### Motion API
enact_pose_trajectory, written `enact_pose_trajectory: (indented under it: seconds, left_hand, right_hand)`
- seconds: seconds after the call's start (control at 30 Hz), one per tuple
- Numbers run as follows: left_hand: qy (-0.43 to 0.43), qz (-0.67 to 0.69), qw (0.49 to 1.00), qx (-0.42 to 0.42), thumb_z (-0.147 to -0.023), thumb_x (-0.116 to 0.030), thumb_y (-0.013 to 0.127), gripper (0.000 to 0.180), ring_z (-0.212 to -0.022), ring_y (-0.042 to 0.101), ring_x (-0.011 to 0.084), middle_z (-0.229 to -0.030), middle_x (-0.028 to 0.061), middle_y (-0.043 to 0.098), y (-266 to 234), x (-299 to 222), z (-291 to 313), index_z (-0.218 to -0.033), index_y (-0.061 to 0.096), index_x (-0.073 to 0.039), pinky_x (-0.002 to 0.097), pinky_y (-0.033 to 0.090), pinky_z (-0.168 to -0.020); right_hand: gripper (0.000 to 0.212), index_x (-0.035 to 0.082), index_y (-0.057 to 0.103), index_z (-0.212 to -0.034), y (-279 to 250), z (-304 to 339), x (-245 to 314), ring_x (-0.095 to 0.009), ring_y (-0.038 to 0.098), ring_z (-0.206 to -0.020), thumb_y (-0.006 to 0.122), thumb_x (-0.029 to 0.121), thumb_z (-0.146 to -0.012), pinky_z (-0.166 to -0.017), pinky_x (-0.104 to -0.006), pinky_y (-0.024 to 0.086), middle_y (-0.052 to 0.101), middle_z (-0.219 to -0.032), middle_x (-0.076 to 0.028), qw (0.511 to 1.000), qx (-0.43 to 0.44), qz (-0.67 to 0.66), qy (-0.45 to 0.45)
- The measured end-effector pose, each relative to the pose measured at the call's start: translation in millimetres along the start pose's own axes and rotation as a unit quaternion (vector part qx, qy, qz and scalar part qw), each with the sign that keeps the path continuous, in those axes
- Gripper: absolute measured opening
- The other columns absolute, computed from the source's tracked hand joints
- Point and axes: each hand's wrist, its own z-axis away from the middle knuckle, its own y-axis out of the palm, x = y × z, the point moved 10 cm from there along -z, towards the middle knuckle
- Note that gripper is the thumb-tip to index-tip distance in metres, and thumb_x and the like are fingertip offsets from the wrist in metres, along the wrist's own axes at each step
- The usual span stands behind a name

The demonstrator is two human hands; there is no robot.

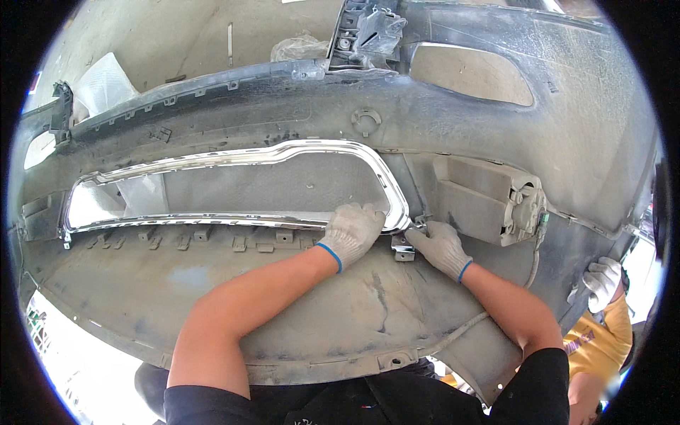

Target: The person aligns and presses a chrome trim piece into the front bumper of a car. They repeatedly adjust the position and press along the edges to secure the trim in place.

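A large grey, dusty car bumper cover (297, 312) lies in front of me with its inner side up. A shiny chrome grille trim frame (283, 150) sits around its long opening. My left hand (352, 235), in a white knit glove with a blue cuff, is closed over the frame's lower rail near its right corner. My right hand (440, 249), gloved alike, is closed just outside that corner, its fingertips by a small metal bracket (404, 249). What its fingers pinch, if anything, is too small to make out.
Right of the opening sits a boxy grey housing (471, 198) with a cable (535, 263) running down from it. Tabs (202, 232) line the opening's lower edge. At the right edge a co-worker's gloved hand (602, 282) and yellow shirt (598, 336) show. Plastic wrap (106, 83) lies beyond the bumper.
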Motion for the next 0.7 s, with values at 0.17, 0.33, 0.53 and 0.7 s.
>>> enact_pose_trajectory:
  seconds: [0.17,0.33,0.53,0.7]
  left_hand:
    - [-0.026,0.079,0.996,0.01,-0.085,-0.006,0.059,0.017,-0.084,0.071,0.0382,-0.097,0.0208,0.069,-0.2,3.5,5.1,-0.099,0.067,-0.002,0.0484,0.058,-0.07]
    - [-0.016,0.1,0.995,-0.001,-0.085,-0.005,0.058,0.019,-0.084,0.07,0.0405,-0.095,0.0219,0.068,2.1,3.9,0.6,-0.102,0.066,-0.002,0.0494,0.057,-0.074]
    - [-0.023,0.074,0.996,0.048,-0.088,-0.006,0.057,0.019,-0.09,0.07,0.0393,-0.101,0.0235,0.066,-0.7,2.9,0.9,-0.102,0.067,-0.001,0.0492,0.057,-0.075]
    - [-0.023,0.04,0.994,0.094,-0.085,-0.006,0.06,0.022,-0.092,0.07,0.0397,-0.11,0.0243,0.063,3.5,4.9,1.3,-0.106,0.065,0.0,0.0488,0.057,-0.076]
  right_hand:
    - [0.061,-0.008,0.07,-0.092,-4.1,4.1,2.4,-0.046,0.068,-0.091,0.063,0.052,-0.087,-0.084,-0.0502,0.052,0.069,-0.092,-0.031,1.0,0.008,-0.006,0.004]
    - [0.066,-0.009,0.069,-0.094,-4.7,7.8,7.5,-0.047,0.068,-0.093,0.054,0.055,-0.095,-0.086,-0.0521,0.051,0.068,-0.091,-0.034,0.997,0.02,0.056,-0.04]
    - [0.068,-0.009,0.065,-0.107,16.2,-1.4,-5.7,-0.047,0.067,-0.087,0.044,0.056,-0.101,-0.082,-0.0519,0.051,0.067,-0.1,-0.034,0.987,0.127,0.026,-0.1]
    - [0.057,-0.002,0.066,-0.11,19.3,16.1,-22.7,-0.024,0.059,-0.057,0.045,0.05,-0.101,-0.054,-0.0406,0.049,0.068,-0.087,-0.017,0.939,0.159,-0.292,0.093]
